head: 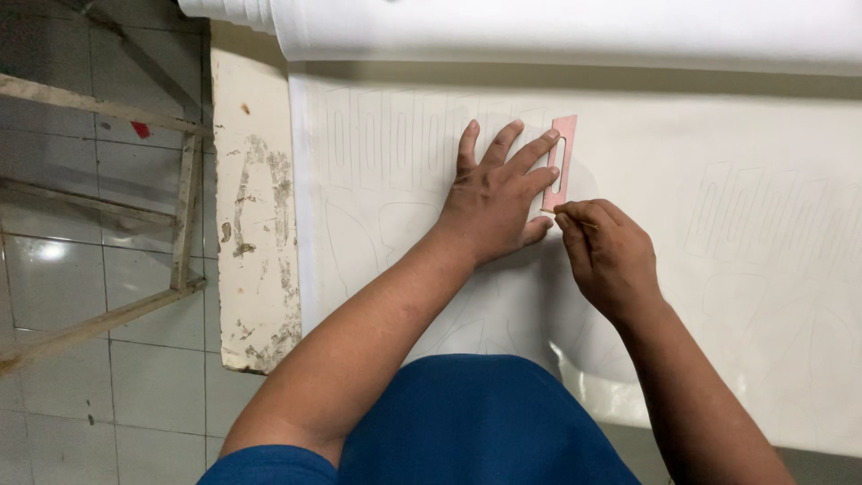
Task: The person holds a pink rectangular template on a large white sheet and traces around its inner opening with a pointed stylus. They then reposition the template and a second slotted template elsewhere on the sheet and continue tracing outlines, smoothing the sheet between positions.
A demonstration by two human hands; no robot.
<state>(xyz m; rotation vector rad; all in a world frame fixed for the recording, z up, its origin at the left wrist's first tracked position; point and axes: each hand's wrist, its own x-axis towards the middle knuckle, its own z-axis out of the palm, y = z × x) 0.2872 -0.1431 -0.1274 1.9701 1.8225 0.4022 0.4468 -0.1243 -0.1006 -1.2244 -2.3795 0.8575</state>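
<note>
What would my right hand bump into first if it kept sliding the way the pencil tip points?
The right hand aims its pencil up-left, so it would likely meet the pink template first, then the left hand fingers pressing it onto the white fabric.

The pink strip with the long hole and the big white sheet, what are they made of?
The pink rectangular strip with a slot looks like stiff card or thin plastic, matte and flat, with crisp cut edges. The big white sheet looks like cloth, soft and matte, running up to a thick roll; smooth paper is possible.
</note>
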